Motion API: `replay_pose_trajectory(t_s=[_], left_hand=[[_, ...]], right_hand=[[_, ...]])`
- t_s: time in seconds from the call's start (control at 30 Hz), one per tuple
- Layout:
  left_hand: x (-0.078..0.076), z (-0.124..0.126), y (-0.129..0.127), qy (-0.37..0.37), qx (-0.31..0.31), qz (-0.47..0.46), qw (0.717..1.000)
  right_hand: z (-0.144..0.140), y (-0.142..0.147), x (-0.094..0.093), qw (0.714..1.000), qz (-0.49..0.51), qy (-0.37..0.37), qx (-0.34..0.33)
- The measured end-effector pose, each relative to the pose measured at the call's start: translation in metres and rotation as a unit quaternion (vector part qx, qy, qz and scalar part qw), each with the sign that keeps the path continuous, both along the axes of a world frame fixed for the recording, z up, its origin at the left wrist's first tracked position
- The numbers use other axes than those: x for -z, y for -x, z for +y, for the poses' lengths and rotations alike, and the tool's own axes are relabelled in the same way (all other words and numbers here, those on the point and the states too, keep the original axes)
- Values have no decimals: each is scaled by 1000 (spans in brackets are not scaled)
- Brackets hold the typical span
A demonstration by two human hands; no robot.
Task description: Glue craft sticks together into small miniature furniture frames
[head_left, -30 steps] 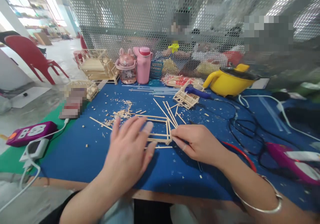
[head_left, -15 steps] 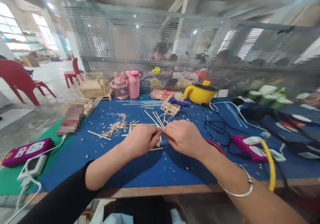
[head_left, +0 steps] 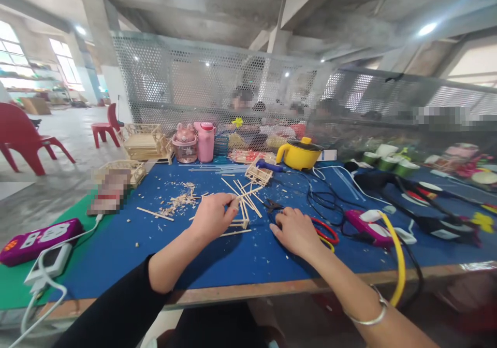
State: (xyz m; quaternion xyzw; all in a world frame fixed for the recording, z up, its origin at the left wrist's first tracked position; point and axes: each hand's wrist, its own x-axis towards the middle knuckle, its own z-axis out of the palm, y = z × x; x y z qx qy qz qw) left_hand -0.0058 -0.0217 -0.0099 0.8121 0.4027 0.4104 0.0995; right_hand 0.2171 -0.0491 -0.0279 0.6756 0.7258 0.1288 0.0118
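My left hand (head_left: 213,214) is closed, pinching a thin wooden stick (head_left: 251,193) that points up to the right. Under and beside it lie a small wooden stick frame (head_left: 241,223) and several loose sticks (head_left: 237,186). To the right, my right hand (head_left: 294,230) curls over a pair of pliers, hiding their middle. The dark jaws of the pliers (head_left: 273,205) show beyond the fingertips, and red and yellow loop handles (head_left: 329,230) stick out on the other side.
Wood scraps (head_left: 182,199) lie left of my hands. Behind are a small stick-built piece (head_left: 259,174), a blue-handled tool (head_left: 269,165) with a dark cord, a yellow pot (head_left: 302,154) and a pink bottle (head_left: 205,142). Mesh panels (head_left: 186,73) stand along the back; a purple case (head_left: 368,227) lies right.
My right hand has left the left hand's fingertips and moved right and down onto the pliers. The left hand keeps its stick, now plainly visible. The view has shifted slightly.
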Motion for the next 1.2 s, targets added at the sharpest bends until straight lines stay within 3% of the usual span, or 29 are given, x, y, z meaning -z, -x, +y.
replay_pose_trajectory(t_s=[0.13,0.27,0.33,0.43,0.57,0.67,0.77,0.87,0.93,1.03,1.1,1.13,1.2], left_hand=[[-2,0,2,-7,-11,-34,999],[-6,0,2,37,-18,-74,996],[-9,-3,2,77,13,-117,990],[-16,-8,3,148,112,-181,966],[-23,-12,6,235,205,-190,931],[-23,-12,8,331,234,-186,895],[-20,-10,8,378,264,-190,867],[-18,-8,8,346,258,-215,876],[-18,-8,8,329,246,-218,885],[-18,-10,6,314,245,-204,894],[-19,-11,6,308,247,-203,896],[-20,-12,6,308,249,-209,894],[-22,-12,6,315,248,-232,886]], right_hand=[[11,-2,-11,998,39,3,45],[10,-30,-41,969,227,-80,56],[2,-37,-54,911,387,-141,23],[-17,-25,-62,791,585,-172,-52],[-38,12,-63,719,672,-82,-157],[-39,30,-64,641,737,8,-213],[-29,36,-61,581,781,16,-228],[-19,39,-54,587,789,-4,-181],[-16,42,-48,591,784,44,-188],[-16,49,-44,547,768,165,-290],[-17,55,-45,524,756,192,-343],[-17,56,-46,525,752,183,-355],[-15,56,-50,557,738,144,-354]])
